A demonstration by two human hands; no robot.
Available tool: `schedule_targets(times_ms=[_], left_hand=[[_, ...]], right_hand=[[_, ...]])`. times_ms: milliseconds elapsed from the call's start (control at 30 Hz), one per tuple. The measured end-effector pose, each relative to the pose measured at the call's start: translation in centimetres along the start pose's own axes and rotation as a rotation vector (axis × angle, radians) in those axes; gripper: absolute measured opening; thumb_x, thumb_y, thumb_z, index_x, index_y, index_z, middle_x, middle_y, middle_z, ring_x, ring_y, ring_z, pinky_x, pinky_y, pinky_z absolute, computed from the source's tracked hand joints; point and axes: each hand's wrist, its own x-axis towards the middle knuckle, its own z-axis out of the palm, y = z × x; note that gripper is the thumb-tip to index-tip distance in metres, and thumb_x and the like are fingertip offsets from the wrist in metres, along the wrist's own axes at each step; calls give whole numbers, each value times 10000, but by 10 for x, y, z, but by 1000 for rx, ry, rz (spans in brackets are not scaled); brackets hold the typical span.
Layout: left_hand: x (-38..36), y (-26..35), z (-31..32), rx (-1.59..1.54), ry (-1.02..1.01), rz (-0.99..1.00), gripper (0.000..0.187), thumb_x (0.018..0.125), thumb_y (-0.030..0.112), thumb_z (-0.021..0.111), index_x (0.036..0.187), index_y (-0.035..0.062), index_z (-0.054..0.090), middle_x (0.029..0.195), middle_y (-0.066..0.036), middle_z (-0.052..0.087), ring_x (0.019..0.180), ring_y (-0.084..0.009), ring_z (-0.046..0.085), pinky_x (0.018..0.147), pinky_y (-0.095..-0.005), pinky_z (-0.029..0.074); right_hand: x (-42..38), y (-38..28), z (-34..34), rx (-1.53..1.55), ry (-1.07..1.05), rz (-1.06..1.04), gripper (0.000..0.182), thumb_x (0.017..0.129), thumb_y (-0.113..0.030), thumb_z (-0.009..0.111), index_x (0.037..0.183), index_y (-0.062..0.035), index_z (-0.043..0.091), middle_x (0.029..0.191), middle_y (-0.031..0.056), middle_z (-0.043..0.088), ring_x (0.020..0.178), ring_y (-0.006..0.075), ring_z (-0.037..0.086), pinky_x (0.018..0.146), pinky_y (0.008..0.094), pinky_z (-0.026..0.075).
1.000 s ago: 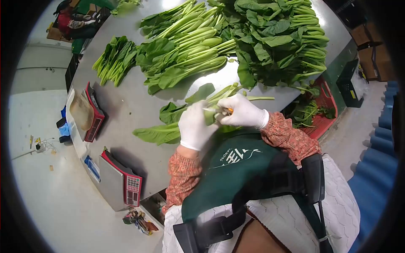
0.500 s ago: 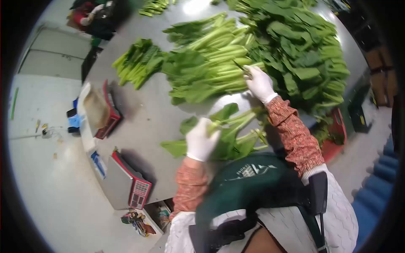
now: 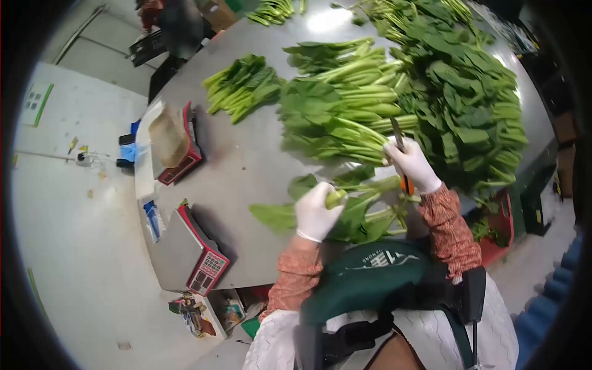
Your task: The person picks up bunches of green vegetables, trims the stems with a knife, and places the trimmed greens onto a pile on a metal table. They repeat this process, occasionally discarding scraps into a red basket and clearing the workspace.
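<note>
My left hand (image 3: 317, 213), in a white glove, is closed around a pale green leafy-vegetable stalk (image 3: 336, 198), whose cut end pokes out by the thumb. Beneath and beside it, loose leafy greens (image 3: 364, 216) lie on the metal table close to my apron. My right hand (image 3: 413, 165), also gloved, grips a knife (image 3: 398, 134); its dark blade points away from me and an orange handle part shows below the palm. Just beyond the right fingers are the stem ends of a stacked pile of greens (image 3: 345, 105).
A large heap of leafy greens (image 3: 462, 105) covers the table's right side. A smaller bunch (image 3: 243, 86) lies to the left. Two red-edged scales (image 3: 208, 268) stand along the left edge of the metal table (image 3: 231, 185). A red crate (image 3: 502, 222) is below at right.
The view has turned, so the table appears shifted. My right hand has drawn nearer to me with the knife, its blade now plainer. My left hand still holds the stalk, its end now showing.
</note>
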Motion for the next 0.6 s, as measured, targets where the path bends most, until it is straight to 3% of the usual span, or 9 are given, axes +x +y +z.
schedule_targets(times_ms=[100, 133, 200, 267, 367, 467, 533, 567, 600], left_hand=[[-2, 6, -5, 9, 45, 32, 215, 704, 107, 786, 819, 82, 605, 751, -118, 618, 674, -332, 614, 611, -392, 497], [0, 8, -5, 36, 76, 57, 209, 700, 89, 781, 819, 78, 610, 752, -121, 617, 673, -337, 611, 607, -390, 495], [0, 16, -8, 72, 121, 92, 185, 692, 42, 758, 812, 73, 621, 767, -117, 625, 710, -333, 617, 644, -400, 499], [0, 24, -8, 61, 193, 214, 195, 688, 32, 740, 860, 79, 660, 813, -107, 660, 720, -324, 623, 655, -402, 504], [13, 54, -6, 168, 187, 413, 315, 674, 17, 752, 982, 64, 700, 975, -103, 691, 825, -303, 641, 738, -373, 533], [7, 61, 6, 202, 9, 485, 461, 609, 48, 739, 1067, 87, 710, 1075, -98, 688, 891, -298, 645, 789, -382, 528], [7, 64, 8, 198, 58, 554, 468, 622, 58, 739, 1088, 95, 710, 1082, -115, 687, 889, -296, 648, 791, -396, 522], [9, 69, 9, 180, 87, 581, 403, 684, 131, 711, 1085, 84, 702, 1040, -110, 693, 844, -301, 647, 740, -411, 513], [8, 64, 9, 161, 98, 571, 388, 704, 174, 719, 1082, 85, 706, 1036, -106, 692, 854, -309, 647, 738, -420, 509]], right_hand=[[-16, -19, -4, -58, -11, 14, 345, 964, -277, 616, 701, -57, 577, 623, -44, 542, 533, 21, 433, 468, 225, 335], [-28, -39, -2, -16, -50, 70, 283, 975, -246, 600, 765, -56, 593, 652, -63, 512, 559, 35, 397, 501, 230, 334], [-40, -35, -3, 60, -49, 68, 216, 959, -198, 628, 823, -30, 625, 708, -38, 565, 618, 50, 465, 550, 226, 389], [-34, 10, -9, -215, 15, -177, 247, 917, -281, 661, 846, -45, 639, 678, 44, 590, 554, 124, 506, 530, 289, 420], [-55, 10, -9, -349, -70, -252, 220, 818, -254, 698, 939, -71, 681, 751, 154, 642, 685, 272, 635, 686, 381, 503], [-78, -28, -1, -516, -238, -205, 249, 835, -246, 695, 974, -40, 689, 769, 138, 666, 685, 215, 627, 683, 353, 513], [-87, -35, -1, -312, -244, -209, 262, 879, -257, 668, 957, -7, 677, 747, 120, 658, 680, 143, 591, 644, 343, 498], [-93, -41, 0, -172, -240, -239, 291, 912, -270, 639, 902, 20, 663, 699, 119, 641, 678, 105, 570, 615, 342, 488], [-89, -46, -4, -320, -306, -239, 267, 904, -245, 639, 907, 23, 640, 736, 144, 649, 658, 177, 580, 623, 368, 479]])
